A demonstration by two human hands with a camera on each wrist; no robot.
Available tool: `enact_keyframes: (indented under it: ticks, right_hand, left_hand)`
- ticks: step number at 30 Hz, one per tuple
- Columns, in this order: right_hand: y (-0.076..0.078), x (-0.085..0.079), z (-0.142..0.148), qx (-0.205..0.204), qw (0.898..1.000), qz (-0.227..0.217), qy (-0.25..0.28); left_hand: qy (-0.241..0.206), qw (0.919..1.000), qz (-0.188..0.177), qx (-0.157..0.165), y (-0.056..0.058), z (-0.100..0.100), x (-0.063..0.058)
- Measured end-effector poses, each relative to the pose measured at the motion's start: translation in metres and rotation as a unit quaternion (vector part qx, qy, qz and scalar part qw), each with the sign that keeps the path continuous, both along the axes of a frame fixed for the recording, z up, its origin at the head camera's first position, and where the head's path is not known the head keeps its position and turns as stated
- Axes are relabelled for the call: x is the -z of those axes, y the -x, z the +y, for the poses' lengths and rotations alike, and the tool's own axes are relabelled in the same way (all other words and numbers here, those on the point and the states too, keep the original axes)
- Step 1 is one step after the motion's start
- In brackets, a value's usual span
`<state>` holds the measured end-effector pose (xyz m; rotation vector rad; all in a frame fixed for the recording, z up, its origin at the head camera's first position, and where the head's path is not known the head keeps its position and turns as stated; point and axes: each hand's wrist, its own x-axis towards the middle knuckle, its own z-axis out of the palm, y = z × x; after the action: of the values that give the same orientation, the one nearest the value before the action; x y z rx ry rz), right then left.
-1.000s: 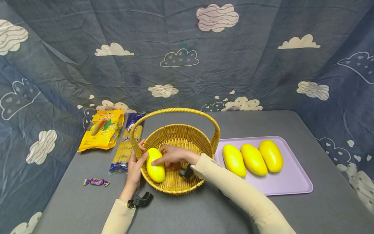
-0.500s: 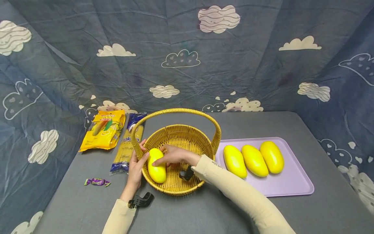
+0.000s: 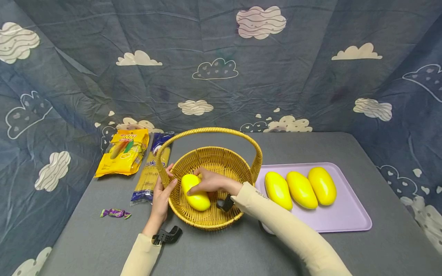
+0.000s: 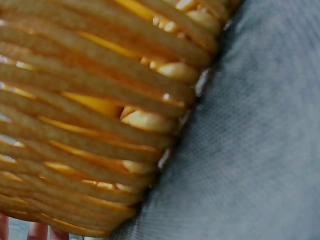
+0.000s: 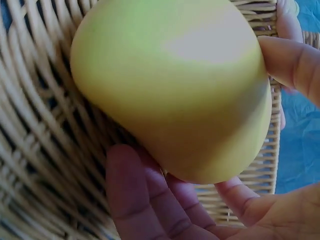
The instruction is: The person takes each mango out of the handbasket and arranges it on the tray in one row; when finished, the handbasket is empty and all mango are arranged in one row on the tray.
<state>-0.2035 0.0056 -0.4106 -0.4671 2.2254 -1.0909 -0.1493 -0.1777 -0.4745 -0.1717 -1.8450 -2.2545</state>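
A yellow mango sits inside the woven basket, toward its left side. My right hand reaches over the basket's right rim and grips this mango. In the right wrist view the thumb presses one side of the mango while the fingers curl under the other. My left hand holds the basket at its left side, thumb on the rim by the handle's foot and fingers around the outer wall. The left wrist view is filled by the basket's slatted wall, with a few fingertips at the lower corner.
A lilac tray with 3 more mangoes lies to the right, under the right forearm. Left of the basket are a spaghetti pack, a yellow candy bag and a purple wrapped candy. The basket's tall handle arches overhead.
The mango in my right hand has moved right, away from the basket's left rim, and turned slantwise inside the basket. My left hand keeps its hold on the basket's side.
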Motion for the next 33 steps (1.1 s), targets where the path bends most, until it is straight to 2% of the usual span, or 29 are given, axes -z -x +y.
enact_keyframes:
  ticks: [12, 20, 29, 33]
  right_hand:
    - [0.000, -0.004, 0.010, -0.011, 1.000, 0.021, -0.008]
    - [-0.001, -0.005, 0.012, -0.028, 0.996, 0.071, -0.036]
    - [-0.003, -0.009, 0.016, -0.040, 0.995, 0.077, -0.039]
    - [-0.003, -0.016, 0.021, -0.046, 0.995, 0.080, -0.023]
  left_hand:
    - [-0.007, 1.0000, 0.002, 0.002, 0.000, 0.002, -0.002]
    - [-0.008, 1.0000, 0.004, 0.001, 0.001, 0.003, -0.001]
    - [0.001, 1.0000, 0.004, -0.005, 0.001, 0.001, 0.001]
    - [0.006, 0.9999, 0.005, -0.006, 0.001, 0.001, 0.000]
